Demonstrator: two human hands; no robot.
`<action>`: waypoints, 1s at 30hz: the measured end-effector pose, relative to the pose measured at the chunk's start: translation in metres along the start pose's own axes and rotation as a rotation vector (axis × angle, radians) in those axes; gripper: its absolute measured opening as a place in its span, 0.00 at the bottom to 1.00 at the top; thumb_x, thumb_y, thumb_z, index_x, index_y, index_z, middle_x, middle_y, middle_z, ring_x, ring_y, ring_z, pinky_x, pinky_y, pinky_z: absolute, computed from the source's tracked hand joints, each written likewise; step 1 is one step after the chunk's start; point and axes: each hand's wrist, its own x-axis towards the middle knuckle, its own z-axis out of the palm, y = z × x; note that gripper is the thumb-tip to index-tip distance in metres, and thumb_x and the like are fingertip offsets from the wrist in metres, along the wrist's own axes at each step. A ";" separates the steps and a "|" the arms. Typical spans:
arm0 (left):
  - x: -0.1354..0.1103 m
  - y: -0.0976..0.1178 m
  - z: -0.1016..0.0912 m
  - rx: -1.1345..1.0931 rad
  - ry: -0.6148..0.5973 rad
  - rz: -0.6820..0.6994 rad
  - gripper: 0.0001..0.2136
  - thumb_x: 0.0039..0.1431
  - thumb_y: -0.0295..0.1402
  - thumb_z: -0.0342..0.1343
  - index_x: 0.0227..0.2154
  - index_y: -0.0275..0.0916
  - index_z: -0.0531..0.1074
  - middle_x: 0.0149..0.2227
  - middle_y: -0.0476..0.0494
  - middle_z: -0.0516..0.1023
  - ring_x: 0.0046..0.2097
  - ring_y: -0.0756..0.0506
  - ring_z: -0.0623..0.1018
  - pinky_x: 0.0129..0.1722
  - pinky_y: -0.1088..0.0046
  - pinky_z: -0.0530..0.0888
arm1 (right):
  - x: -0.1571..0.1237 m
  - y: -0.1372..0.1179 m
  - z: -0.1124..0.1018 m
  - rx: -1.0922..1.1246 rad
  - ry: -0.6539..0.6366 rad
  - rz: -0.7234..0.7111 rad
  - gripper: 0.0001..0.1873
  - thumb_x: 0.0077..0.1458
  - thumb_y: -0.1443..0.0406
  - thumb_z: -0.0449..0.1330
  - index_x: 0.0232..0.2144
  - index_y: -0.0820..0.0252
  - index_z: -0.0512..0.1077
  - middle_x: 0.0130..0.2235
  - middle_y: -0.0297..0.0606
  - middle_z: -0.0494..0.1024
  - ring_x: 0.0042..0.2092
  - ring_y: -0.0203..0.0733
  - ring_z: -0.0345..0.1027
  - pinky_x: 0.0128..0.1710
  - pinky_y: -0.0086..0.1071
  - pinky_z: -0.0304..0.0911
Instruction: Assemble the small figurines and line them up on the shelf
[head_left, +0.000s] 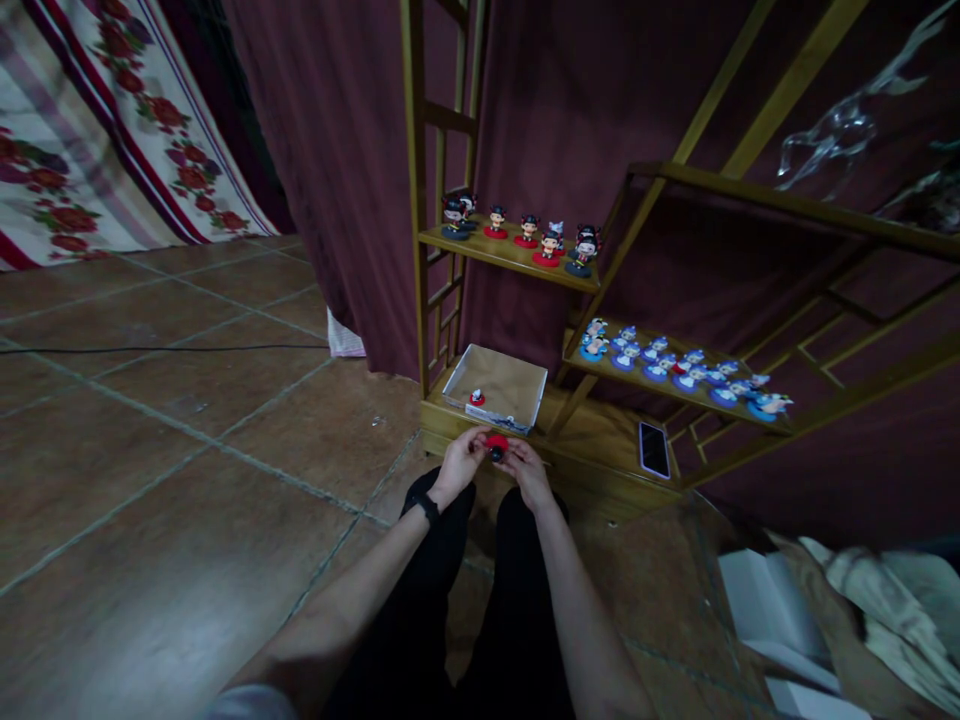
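Between my hands is a small figurine (pixel 496 447) with a dark head and a red round base. My left hand (pixel 463 462) pinches it from the left, and a dark band circles that wrist. From the other side my right hand (pixel 527 470) grips it with closed fingers. Just beyond the hands, a shallow open box (pixel 510 375) rests on the lowest shelf board. Inside it, near the front left, stands another little figurine (pixel 477 397) on a red base.
An upper shelf (pixel 510 252) bears several red- and dark-based figurines; a lower right shelf (pixel 675 388) bears several blue and purple ones. A phone (pixel 654 450) lies on the bottom board. White boxes (pixel 776 610) and cloth (pixel 885 610) are at right. A cable (pixel 187 348) crosses the floor.
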 end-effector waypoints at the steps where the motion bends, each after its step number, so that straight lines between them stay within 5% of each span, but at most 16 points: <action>1: 0.000 0.000 0.000 0.010 0.005 -0.006 0.17 0.48 0.22 0.49 0.42 0.37 0.69 0.35 0.46 0.73 0.33 0.51 0.72 0.36 0.74 0.70 | 0.000 0.000 0.000 -0.015 -0.003 0.008 0.17 0.37 0.61 0.65 0.34 0.55 0.70 0.37 0.35 0.75 0.37 0.39 0.69 0.39 0.40 0.66; 6: 0.000 0.002 -0.001 0.100 -0.003 0.041 0.12 0.49 0.23 0.50 0.37 0.37 0.72 0.34 0.45 0.74 0.34 0.50 0.72 0.37 0.73 0.70 | -0.002 0.000 0.000 -0.066 -0.015 0.003 0.15 0.40 0.60 0.64 0.33 0.56 0.70 0.37 0.35 0.75 0.36 0.37 0.69 0.36 0.34 0.67; 30: -0.015 0.034 -0.002 0.442 -0.122 0.215 0.15 0.56 0.26 0.45 0.46 0.42 0.66 0.38 0.45 0.69 0.41 0.48 0.71 0.42 0.71 0.69 | -0.005 -0.005 0.001 -0.101 -0.009 -0.027 0.12 0.43 0.58 0.61 0.33 0.55 0.71 0.34 0.32 0.74 0.35 0.35 0.67 0.35 0.30 0.64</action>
